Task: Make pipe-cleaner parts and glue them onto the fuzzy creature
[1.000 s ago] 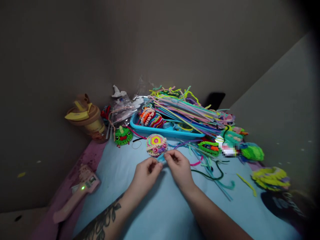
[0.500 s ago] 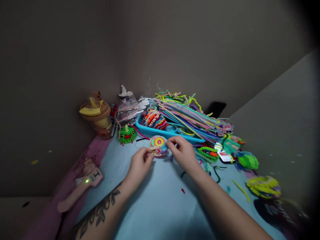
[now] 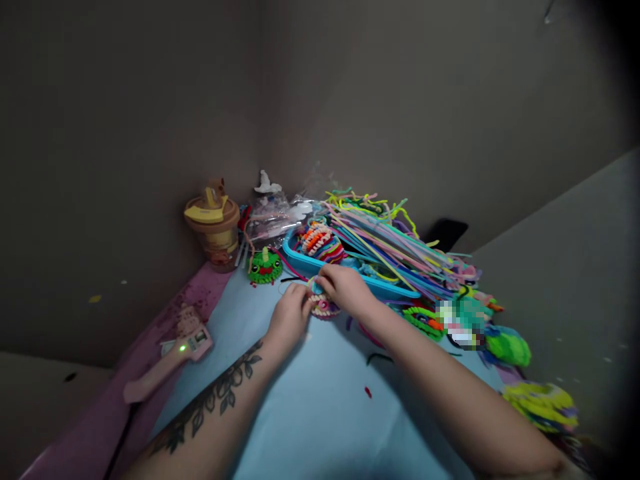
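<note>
Both my hands meet over a small round pipe-cleaner disc (image 3: 323, 307) of pink, yellow and cream coils lying on the light blue table cover (image 3: 320, 413). My left hand (image 3: 290, 315) pinches the disc's left edge with closed fingers. My right hand (image 3: 344, 288) curls over the disc's top and right side, fingers closed on it and hiding most of it. A blue bit of pipe cleaner shows between my fingertips.
A blue tray (image 3: 350, 277) heaped with long pipe cleaners (image 3: 390, 243) stands just behind my hands. A green pipe-cleaner face (image 3: 265, 267), a brown and yellow lidded cup (image 3: 214, 223) and a pink glue gun (image 3: 170, 357) with a green light lie to the left. More pipe-cleaner pieces (image 3: 505, 347) lie right.
Both hands moved forward, away from me, onto the round disc. The right hand now covers it, where a second ago it lay in the open just beyond my fingertips.
</note>
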`<action>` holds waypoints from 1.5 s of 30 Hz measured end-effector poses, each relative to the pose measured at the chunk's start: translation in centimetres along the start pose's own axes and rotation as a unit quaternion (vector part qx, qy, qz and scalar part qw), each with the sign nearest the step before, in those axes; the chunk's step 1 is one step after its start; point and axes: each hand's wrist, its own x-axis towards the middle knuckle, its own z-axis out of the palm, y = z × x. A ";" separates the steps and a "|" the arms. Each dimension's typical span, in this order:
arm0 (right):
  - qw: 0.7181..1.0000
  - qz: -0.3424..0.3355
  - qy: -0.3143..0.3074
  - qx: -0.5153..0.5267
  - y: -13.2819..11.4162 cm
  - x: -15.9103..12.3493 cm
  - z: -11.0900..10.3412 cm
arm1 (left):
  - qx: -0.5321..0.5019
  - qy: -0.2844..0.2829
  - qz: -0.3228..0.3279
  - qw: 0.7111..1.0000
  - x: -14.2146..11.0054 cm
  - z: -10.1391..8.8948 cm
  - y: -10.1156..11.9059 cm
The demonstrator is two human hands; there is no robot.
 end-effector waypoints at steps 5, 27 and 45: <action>0.998 -0.013 -0.034 -0.057 -0.4 0.4 -0.6 | -0.009 0.007 0.001 1.000 0.0 -0.1 -0.1; 0.982 -0.069 -0.136 -0.109 -1.4 2.0 -1.2 | -0.042 0.013 -0.044 0.998 0.1 -0.3 -0.2; 0.974 0.015 0.180 0.133 1.7 -6.9 4.0 | -0.120 -0.006 0.021 0.993 0.2 -0.4 -0.4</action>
